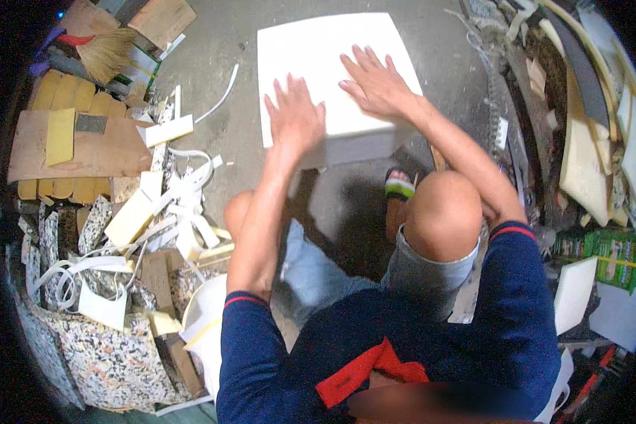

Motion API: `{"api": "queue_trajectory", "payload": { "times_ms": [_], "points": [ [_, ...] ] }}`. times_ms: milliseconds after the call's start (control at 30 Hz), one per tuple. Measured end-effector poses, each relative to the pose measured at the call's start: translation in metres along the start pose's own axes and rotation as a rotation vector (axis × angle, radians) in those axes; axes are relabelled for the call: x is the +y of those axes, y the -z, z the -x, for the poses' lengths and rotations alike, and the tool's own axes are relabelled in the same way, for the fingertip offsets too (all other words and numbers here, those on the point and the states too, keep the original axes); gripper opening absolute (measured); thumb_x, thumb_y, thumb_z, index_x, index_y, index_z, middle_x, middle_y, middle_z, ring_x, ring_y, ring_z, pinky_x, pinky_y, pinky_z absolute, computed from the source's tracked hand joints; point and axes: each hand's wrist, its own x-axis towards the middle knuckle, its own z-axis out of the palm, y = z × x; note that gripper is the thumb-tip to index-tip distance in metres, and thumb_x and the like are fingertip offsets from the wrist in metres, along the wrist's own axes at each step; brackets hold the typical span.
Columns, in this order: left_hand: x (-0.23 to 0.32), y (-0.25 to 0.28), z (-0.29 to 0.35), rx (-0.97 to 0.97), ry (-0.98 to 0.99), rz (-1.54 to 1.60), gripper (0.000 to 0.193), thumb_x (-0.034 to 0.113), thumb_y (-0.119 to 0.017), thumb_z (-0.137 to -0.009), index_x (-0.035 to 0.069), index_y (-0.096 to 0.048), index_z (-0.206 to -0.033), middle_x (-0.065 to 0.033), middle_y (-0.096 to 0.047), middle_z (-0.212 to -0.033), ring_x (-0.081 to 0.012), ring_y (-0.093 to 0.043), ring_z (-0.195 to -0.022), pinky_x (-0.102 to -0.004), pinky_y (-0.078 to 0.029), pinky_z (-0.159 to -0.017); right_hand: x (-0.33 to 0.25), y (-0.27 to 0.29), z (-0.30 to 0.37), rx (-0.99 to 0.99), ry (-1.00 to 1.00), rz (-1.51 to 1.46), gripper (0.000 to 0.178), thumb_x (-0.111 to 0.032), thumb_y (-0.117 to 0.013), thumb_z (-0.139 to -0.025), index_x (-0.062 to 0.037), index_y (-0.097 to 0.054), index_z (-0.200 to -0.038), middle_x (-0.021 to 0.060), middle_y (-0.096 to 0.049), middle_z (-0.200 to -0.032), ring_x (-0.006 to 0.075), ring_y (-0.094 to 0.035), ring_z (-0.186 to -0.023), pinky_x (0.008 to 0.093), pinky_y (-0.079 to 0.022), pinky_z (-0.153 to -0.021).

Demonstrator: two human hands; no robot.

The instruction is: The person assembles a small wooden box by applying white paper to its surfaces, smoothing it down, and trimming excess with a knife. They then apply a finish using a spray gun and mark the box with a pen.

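Note:
In front of me on the grey floor stands a thick white foam block (332, 63), its top bright and its near side in shadow. My left hand (294, 116) lies on the near left part of its top, fingers spread and pointing away from me. Further right, my right hand (379, 81) rests flat on the same top with its fingers apart. Neither hand holds anything. The block's underside is hidden.
Foam strips and offcuts (184, 212) lie heaped at my left, beside a speckled foam block (109, 360) and a straw broom (106, 53). Curved foam sheets (583, 155) lean along the right. A green package (615, 258) sits near them. My sandalled foot (398, 185) is close to the block.

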Motion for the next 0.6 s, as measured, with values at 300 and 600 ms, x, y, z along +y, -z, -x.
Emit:
{"api": "queue_trajectory", "payload": {
  "times_ms": [300, 600],
  "points": [
    [-0.029, -0.019, -0.159, -0.044, -0.118, 0.001, 0.063, 0.044, -0.028, -0.107, 0.014, -0.025, -0.162, -0.0108, -0.019, -0.169, -0.0333, -0.014, -0.156, -0.058, -0.011, -0.125, 0.003, -0.006, 0.01, 0.061, -0.027, 0.077, 0.062, -0.032, -0.043, -0.101, -0.0012, -0.035, -0.154, 0.0274, -0.027, -0.161, 0.0459, -0.021, -0.152, 0.0658, -0.019, -0.12],
    [-0.058, -0.021, -0.202, 0.026, 0.307, 0.023, 0.066, 0.049, -0.02, -0.106, 0.014, -0.023, -0.162, -0.0167, -0.016, -0.168, -0.0426, -0.008, -0.155, -0.0607, -0.004, -0.125, 0.0, 0.003, -0.012, -0.204, -0.128, 0.004, 0.069, -0.042, -0.032, -0.104, -0.0032, -0.023, -0.16, 0.0221, -0.014, -0.168, 0.039, -0.01, -0.156, 0.0602, -0.009, -0.125]
  ]
}}
